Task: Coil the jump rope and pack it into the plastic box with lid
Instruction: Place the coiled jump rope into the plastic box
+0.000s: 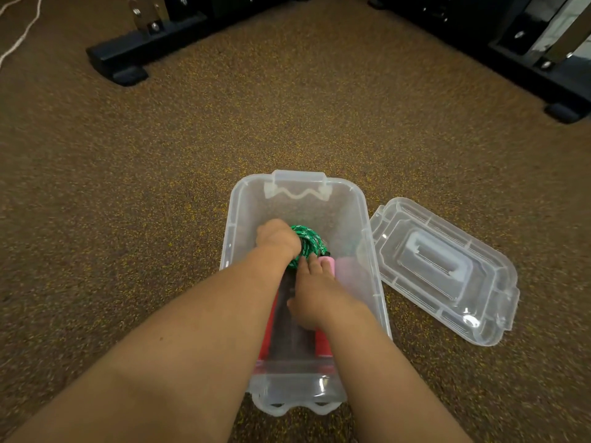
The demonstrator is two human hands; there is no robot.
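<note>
The jump rope [307, 240] is a green braided cord flecked with black and white, wound into a tight round coil, with a pale pink handle [329, 263] showing beside it. It sits inside the clear plastic box [367, 244], about midway along the box and down near its bottom. The left hand [277, 238] curls over the coil's left side and grips it. The right hand [315, 295] lies on the coil's near edge with fingers fairly straight, fingertips touching the rope and the pink handle. Something red [323, 345] lies in the box under the forearms. The clear lid [444, 270] rests on the speckled brown floor [128, 219], just beside the box's right wall.
</note>
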